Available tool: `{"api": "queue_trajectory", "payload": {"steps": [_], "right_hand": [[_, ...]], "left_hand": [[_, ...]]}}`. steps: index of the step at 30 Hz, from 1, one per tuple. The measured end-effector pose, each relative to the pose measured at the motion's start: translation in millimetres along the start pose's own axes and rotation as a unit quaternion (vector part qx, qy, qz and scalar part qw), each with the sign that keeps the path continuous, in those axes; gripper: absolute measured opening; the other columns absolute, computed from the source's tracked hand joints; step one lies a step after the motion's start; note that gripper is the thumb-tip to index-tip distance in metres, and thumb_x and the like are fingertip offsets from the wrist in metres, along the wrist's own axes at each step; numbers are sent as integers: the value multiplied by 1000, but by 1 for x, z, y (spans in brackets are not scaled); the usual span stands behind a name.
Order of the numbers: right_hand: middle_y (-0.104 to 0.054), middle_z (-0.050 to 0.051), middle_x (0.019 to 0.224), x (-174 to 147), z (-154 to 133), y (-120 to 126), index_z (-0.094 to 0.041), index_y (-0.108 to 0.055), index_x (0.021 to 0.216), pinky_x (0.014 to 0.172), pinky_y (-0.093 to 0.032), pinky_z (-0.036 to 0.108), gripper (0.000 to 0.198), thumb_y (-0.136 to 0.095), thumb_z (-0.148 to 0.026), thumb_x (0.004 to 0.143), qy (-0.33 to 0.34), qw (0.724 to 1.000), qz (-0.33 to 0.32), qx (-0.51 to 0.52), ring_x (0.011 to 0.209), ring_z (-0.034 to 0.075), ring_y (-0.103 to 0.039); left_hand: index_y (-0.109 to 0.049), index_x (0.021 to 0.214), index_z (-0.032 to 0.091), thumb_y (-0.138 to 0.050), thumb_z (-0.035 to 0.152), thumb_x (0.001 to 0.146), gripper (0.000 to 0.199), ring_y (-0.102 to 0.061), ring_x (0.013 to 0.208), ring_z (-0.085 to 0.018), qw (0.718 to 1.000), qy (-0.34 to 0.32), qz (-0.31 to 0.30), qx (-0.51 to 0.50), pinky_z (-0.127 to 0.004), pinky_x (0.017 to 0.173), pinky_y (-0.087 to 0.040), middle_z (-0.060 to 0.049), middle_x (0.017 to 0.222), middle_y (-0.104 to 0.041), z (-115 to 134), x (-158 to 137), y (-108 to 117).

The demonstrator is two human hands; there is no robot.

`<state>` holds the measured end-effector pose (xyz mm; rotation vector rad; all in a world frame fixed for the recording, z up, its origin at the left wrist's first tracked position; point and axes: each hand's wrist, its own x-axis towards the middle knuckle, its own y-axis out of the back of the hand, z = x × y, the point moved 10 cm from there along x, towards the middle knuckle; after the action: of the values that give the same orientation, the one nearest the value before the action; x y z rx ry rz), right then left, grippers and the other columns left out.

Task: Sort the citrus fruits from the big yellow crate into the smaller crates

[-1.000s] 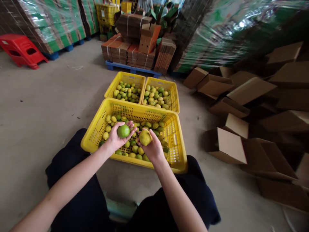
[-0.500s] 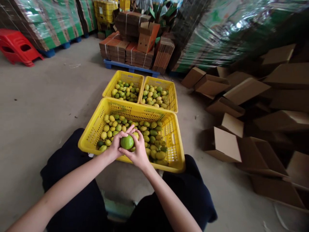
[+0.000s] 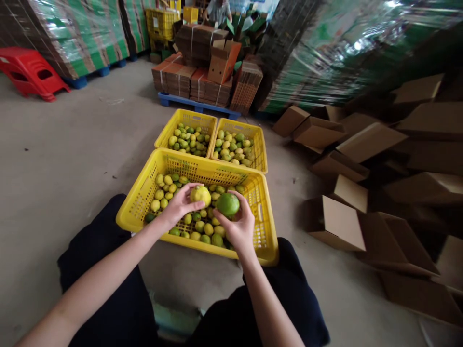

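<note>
Green fruit sits snug between the fingers of the right hand, its long way going side to side. The left hand grips a yellow fruit in its fingers. One crate is below both.

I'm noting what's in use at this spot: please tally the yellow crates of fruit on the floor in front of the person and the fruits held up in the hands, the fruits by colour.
Yellow crates of fruit: 3 (near, back left, back right)
Yellow fruit, in the left hand: 1
Green fruit, in the right hand: 1
Total: 5
</note>
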<state>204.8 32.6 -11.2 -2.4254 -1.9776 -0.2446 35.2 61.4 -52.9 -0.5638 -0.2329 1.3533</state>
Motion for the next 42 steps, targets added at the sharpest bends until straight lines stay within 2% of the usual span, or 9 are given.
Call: {"api": "queue_trajectory", "payload": {"steps": [4, 17, 20, 22, 25, 29, 33, 38, 42], "right_hand": [[-66, 4, 117, 1, -10, 3, -30, -64, 114, 106, -43, 46, 49, -73, -14, 68, 75, 993, -1, -88, 111, 28, -60], [-64, 5, 121, -3, -5, -14, -31, -64, 114, 109, -39, 50, 49, -71, -13, 69, 96, 992, -40, -71, 117, 30, -56], [-66, 3, 113, -4, 1, -15, -30, -64, 112, 103, -44, 45, 51, -78, -18, 65, 33, 998, -45, -17, 108, 27, -59], [-67, 1, 100, -6, 15, -23, -29, -64, 109, 83, -52, 36, 47, -80, -23, 65, -64, 992, -72, 83, 89, 21, -61], [-64, -2, 79, -14, 33, -44, -25, -64, 91, 51, -42, 26, 27, -76, -35, 70, -212, 934, -123, 259, 59, 13, -50], [-65, -1, 68, -19, 48, -57, -22, -59, 74, 41, -34, 25, 28, -70, -48, 75, -313, 878, -146, 332, 44, 8, -35], [-62, -3, 70, -13, 52, -50, -22, -60, 76, 41, -35, 22, 19, -73, -36, 71, -308, 874, -110, 360, 48, 9, -41], [-63, -2, 74, -10, 51, -48, -22, -64, 81, 48, -44, 24, 16, -72, -29, 68, -289, 879, -94, 367, 63, 14, -55], [-69, 0, 82, -12, 54, -50, -22, -65, 80, 58, -51, 28, 13, -69, -27, 68, -304, 866, -89, 387, 72, 17, -61]], "left_hand": [[-71, 106, 21, -84, 2, 57, 54, -61, 111, -21, 984, -107, -17, 143, -28, 96, -48, -7, 117, -67, 33, -13, -9], [-77, 97, 21, -86, -1, 48, 54, -54, 120, -25, 990, -81, 20, 110, -28, 96, -51, -7, 115, -60, 33, -13, -1], [-76, 102, 20, -86, 2, 54, 52, -62, 108, -22, 993, -57, 23, 105, -24, 89, -52, -6, 110, -67, 28, -11, 1], [-76, 99, 17, -84, 12, 64, 36, -67, 94, -19, 994, -18, 59, 95, -22, 78, -54, -6, 99, -72, 18, -8, 10], [-73, 94, 14, -72, 28, 81, 20, -68, 77, -18, 989, 82, 115, 39, -22, 61, -54, -7, 82, -73, -9, -5, 25], [-69, 98, 12, -55, 30, 89, 25, -66, 60, -19, 972, 196, 121, -53, -26, 50, -53, -9, 74, -72, -38, -6, 25], [-67, 92, 11, -46, 31, 89, 29, -66, 58, -19, 964, 217, 104, -110, -33, 56, -57, -10, 77, -71, -40, -8, 17], [-59, 82, 16, -68, 19, 78, 10, -69, 69, -17, 974, 147, 88, -147, -36, 76, -60, -3, 76, -68, -21, -7, 8], [-62, 81, 13, -61, 31, 86, 18, -66, 64, -14, 969, 151, 89, -173, -30, 68, -60, -6, 74, -67, -21, -6, 9]]}}
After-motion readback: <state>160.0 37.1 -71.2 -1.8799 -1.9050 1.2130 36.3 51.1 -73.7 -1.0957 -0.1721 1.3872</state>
